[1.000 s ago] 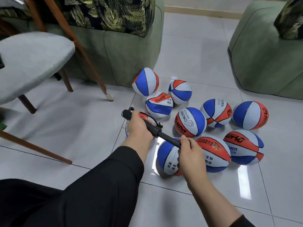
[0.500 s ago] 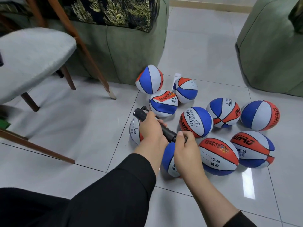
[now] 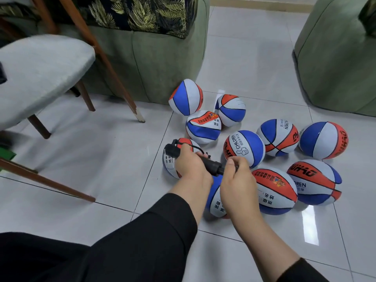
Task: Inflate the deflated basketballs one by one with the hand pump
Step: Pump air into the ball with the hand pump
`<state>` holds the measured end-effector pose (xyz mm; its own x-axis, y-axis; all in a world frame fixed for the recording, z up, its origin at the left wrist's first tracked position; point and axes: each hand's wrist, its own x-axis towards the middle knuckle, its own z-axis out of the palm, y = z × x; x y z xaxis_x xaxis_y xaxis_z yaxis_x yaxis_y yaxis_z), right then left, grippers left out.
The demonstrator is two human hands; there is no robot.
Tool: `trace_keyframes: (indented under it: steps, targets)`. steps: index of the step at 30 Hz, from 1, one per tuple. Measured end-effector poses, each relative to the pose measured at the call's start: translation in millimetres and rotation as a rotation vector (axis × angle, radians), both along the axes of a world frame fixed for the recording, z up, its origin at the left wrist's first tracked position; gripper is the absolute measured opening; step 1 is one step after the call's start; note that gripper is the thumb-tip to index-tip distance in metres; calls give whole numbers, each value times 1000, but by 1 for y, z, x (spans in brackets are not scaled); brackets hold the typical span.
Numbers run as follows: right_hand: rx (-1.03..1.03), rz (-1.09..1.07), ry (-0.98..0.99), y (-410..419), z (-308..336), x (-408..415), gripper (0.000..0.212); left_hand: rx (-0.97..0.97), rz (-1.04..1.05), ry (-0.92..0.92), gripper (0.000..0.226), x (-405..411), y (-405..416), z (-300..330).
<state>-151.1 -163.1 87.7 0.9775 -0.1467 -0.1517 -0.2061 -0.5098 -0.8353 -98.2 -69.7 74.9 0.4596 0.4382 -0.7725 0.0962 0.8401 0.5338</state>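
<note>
Fingers of the left hand (image 3: 191, 165) are curled round the black barrel of the hand pump (image 3: 211, 166), and the right hand (image 3: 238, 180) has thumb and fingers closed on the pump's near end, so both hands grip it just above the floor. A thin black hose (image 3: 193, 146) loops off the pump's far end, over a partly hidden ball (image 3: 169, 161) under the left hand. Another ball (image 3: 213, 202) lies beneath the two wrists; whether the pump is joined to either ball cannot be told.

Pale glossy tiles with dark grout lines make up the floor (image 3: 254, 58), which carries everything. Ten red, white and blue basketballs cluster in the middle of it, several touching, most of them dented or flat-sided. One (image 3: 186, 97) rests against the base of a green sofa (image 3: 154, 62), whose cushion has a dark leaf print (image 3: 138, 15). A second green seat (image 3: 335, 58) stands at the right. A grey padded chair (image 3: 38, 72) with brown wooden legs stands at the left.

One ball (image 3: 244, 148) reads "CHILDREN" beside a thumbs-up drawing; another (image 3: 314, 181) shows "DREN" and a dark logo on its red band. Several carry Chinese characters, too small to read surely.
</note>
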Motion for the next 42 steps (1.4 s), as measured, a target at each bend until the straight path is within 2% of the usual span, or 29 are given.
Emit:
trace_keyframes:
  steps: [6,10,15,21,25,32,34,37,42]
  targets:
    - [74,34,52,9,4,-1,12,37,-42,-13,11,3,6,6]
    - [65,37,32,5,7,-2,18,19,-55,-14,12,6,33,6]
    - [-2,15,44,-6,7,-4,25,39,19,72,7,8,65,-7]
    - [-22,8,60,6,7,3,30,-39,21,17,13,1,29,-6]
    - [11,12,54,13,5,8,34,-4,2,9,14,0,8,-1]
    - [43,54,76,17,3,1,39,1,-44,-16,6,4,29,2]
    - [34,37,68,11,4,1,39,-2,-22,-2,13,6,47,2]
    - [5,29,78,-1,2,0,39,41,17,56,7,9,72,-7]
    - [-31,38,91,1,1,4,39,0,30,82,6,4,57,-14]
